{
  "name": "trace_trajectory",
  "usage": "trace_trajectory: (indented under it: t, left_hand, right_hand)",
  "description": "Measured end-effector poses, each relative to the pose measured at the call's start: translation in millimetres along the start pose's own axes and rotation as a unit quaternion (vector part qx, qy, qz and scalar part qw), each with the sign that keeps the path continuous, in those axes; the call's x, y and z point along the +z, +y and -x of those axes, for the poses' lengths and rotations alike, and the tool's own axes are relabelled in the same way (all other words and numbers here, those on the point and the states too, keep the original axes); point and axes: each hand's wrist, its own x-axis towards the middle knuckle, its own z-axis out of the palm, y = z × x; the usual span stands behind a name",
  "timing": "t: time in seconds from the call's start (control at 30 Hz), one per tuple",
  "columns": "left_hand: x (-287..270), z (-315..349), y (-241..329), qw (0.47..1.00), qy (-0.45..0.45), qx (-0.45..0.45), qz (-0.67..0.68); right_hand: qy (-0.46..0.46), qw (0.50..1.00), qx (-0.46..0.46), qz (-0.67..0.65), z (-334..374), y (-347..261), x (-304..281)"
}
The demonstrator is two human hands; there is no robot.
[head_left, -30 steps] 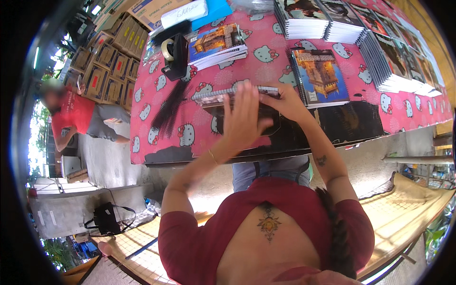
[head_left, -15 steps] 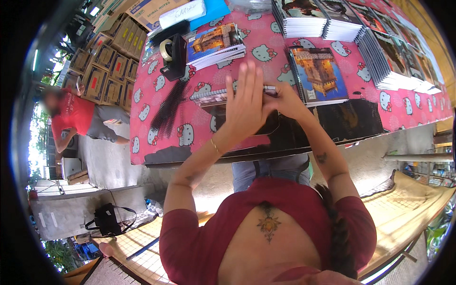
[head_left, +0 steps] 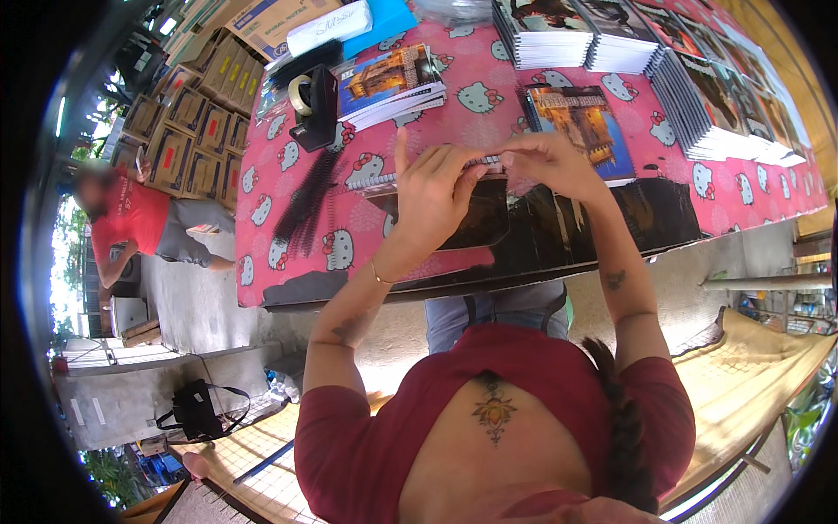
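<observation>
A spiral notebook (head_left: 373, 182) is in front of me near the table's front edge, its coil-bound edge running left to right under my hands. My left hand (head_left: 434, 194) is closed on that edge with thumb and fingers, one finger pointing up and away. Just right of it, my right hand (head_left: 559, 166) pinches at the right end of the same edge, thumb and fingertips together. My fingers hide much of the binding. A dark panel (head_left: 476, 218) with a rounded corner lies below the edge; whether it is the notebook's cover I cannot tell.
Loose black coils (head_left: 305, 205) and a tape dispenser (head_left: 319, 109) lie left. A notebook stack (head_left: 393, 83) stands behind, another notebook (head_left: 580, 131) to the right, and tall notebook stacks (head_left: 698, 105) far right. Beyond the table, a person (head_left: 131, 210) is near cartons (head_left: 188, 148).
My left hand has gone from flat fingers against the notebook to a pinch on its coil edge. My right hand has shifted slightly right and up, its fingertips now on the edge's right end.
</observation>
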Motion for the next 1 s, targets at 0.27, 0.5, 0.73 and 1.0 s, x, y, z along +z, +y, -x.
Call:
trace_trajectory:
  t: [0.27,0.5,0.73,1.0]
  left_hand:
    - [-0.1,0.0,-4.1,1.000,-0.004,-0.012,0.010]
    - [-3.4,9.0,8.3,0.998,-0.007,-0.015,-0.054]
    - [-78.9,-40.0,10.1,0.983,-0.106,0.110,0.098]
    - [-64.4,-65.7,-102.1,0.969,0.205,-0.079,0.115]
  right_hand:
    - [-0.037,0.995,0.001,0.088,-19.5,-20.5,-8.4]
    - [0.083,0.969,-0.098,0.209,-14.4,-10.9,22.6]
    - [0.051,0.977,-0.155,0.137,9.3,-37.7,36.5]
    - [0.318,0.780,-0.257,0.474,63.5,-51.6,-28.6]
